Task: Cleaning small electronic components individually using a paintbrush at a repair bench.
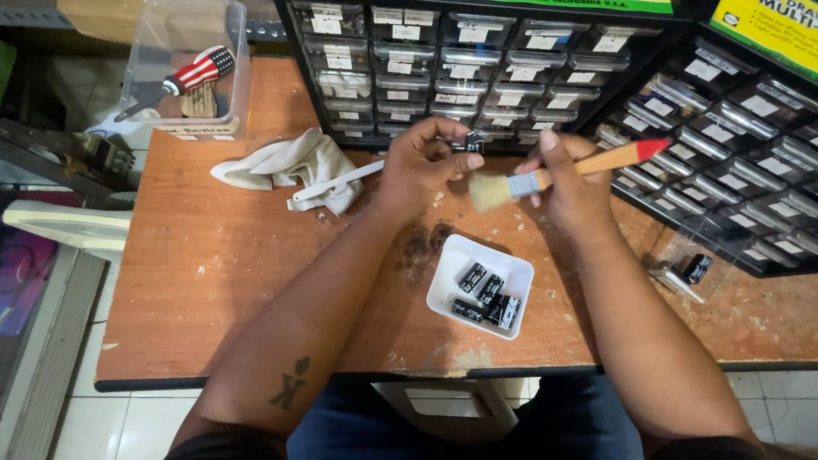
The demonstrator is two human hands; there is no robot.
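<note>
At the far left a clear plastic bin (183, 68) is set near the worktop's (221, 281) back edge, with a striped-handled screwdriver (183, 78) inside. A crumpled off-white cloth (290, 163) is laid just right of it, a slim white plastic tool (336, 181) resting across it. The worn orange-brown worktop is left bare along its front left — the widest open room in view.

The left hand (422, 162) is raised above the middle, its grip closed on a small black cylindrical capacitor (474, 141), pinched between thumb and fingertips. Just beside it the right hand (573, 183) is closed on a brush (562, 175) with an orange wooden handle, red tip and metal ferrule; the pale bristles are held just below the capacitor.

Below the hands a shallow white square tray (449, 281) is placed near the front edge, several more black capacitors (487, 298) lying in it. Room to the rear and right is hemmed in by black drawer cabinets (724, 128) — rows of small clear, labelled drawers.
</note>
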